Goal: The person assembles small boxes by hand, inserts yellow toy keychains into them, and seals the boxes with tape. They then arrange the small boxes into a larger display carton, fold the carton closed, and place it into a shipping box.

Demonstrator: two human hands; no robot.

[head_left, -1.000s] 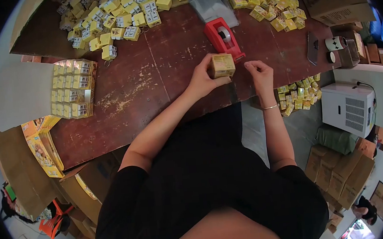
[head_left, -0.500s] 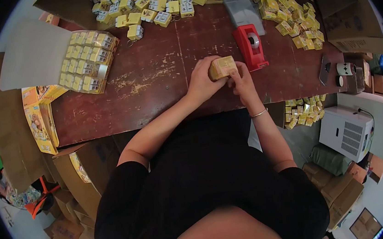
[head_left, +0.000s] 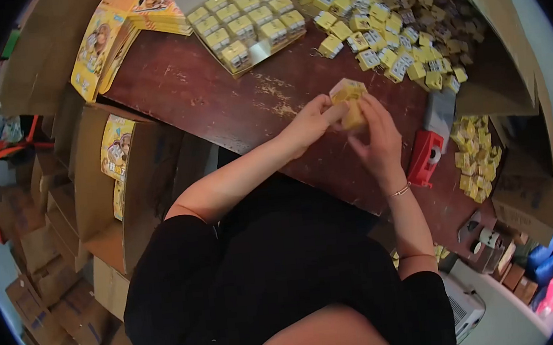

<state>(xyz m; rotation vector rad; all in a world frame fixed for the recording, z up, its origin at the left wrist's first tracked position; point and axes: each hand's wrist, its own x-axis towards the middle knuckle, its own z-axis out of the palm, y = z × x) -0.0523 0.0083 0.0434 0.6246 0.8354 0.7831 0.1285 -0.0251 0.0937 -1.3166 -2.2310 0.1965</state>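
A small yellow box [head_left: 353, 117], slightly blurred, is held above the table between my two hands. My left hand [head_left: 314, 123] pinches it from the left, thumb and fingers closed on its side. My right hand [head_left: 379, 134] has its fingertips against the right side, with the thumb lower down. A paler face shows at the top of the box; its lower part is partly hidden by my fingers. Close to my right wrist stands a red tape dispenser [head_left: 426, 158].
A tray of yellow cubes in rows [head_left: 250, 19] lies at the back. Loose yellow cubes [head_left: 376, 36] spill from a cardboard box [head_left: 510, 37]. More small yellow boxes [head_left: 476, 153] lie at the right. Printed yellow sheets [head_left: 101, 49] are stacked at the left table edge.
The view has turned toward the left, so the table appears slanted. My hands still hold the small box, which has been turned between them; my right fingers have shifted up along its side.
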